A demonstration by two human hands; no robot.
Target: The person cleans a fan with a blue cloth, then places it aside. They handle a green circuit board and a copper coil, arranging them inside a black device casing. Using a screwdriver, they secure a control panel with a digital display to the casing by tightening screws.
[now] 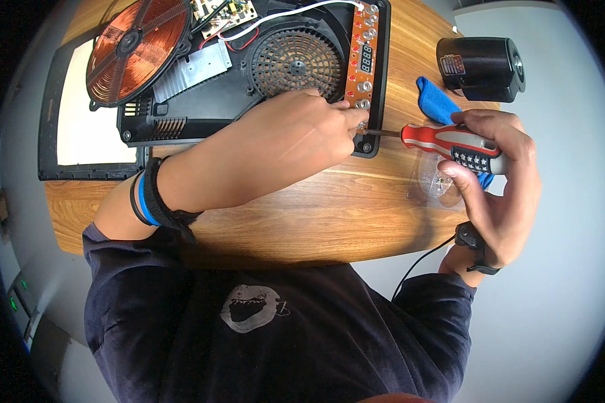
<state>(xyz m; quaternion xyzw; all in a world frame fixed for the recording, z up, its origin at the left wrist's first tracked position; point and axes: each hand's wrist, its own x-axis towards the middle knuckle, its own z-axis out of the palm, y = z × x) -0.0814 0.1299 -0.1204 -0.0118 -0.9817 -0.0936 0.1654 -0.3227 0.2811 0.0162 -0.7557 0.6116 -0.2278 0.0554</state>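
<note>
My right hand (517, 168) grips a screwdriver (444, 142) by its red and grey handle, which has a dark starred band. The shaft points left, its tip at the lower end of a narrow orange circuit board (351, 80) with a digit display and round buttons. At that same end is my left hand (309, 131), back upward, fingers bent around the tip. Whatever the left fingers pinch is too small or hidden to tell. The board lies along the right side of a black plastic housing (208, 115) with a round vent grille (296, 64).
A copper coil (138, 43) leans on the housing's left, beside a finned metal heatsink (193, 72) and a component board (225, 15). A pale panel (81, 107) lies further left. On the right are a blue cloth (433, 101), a clear plastic container (437, 181) and a black cylindrical device (480, 67).
</note>
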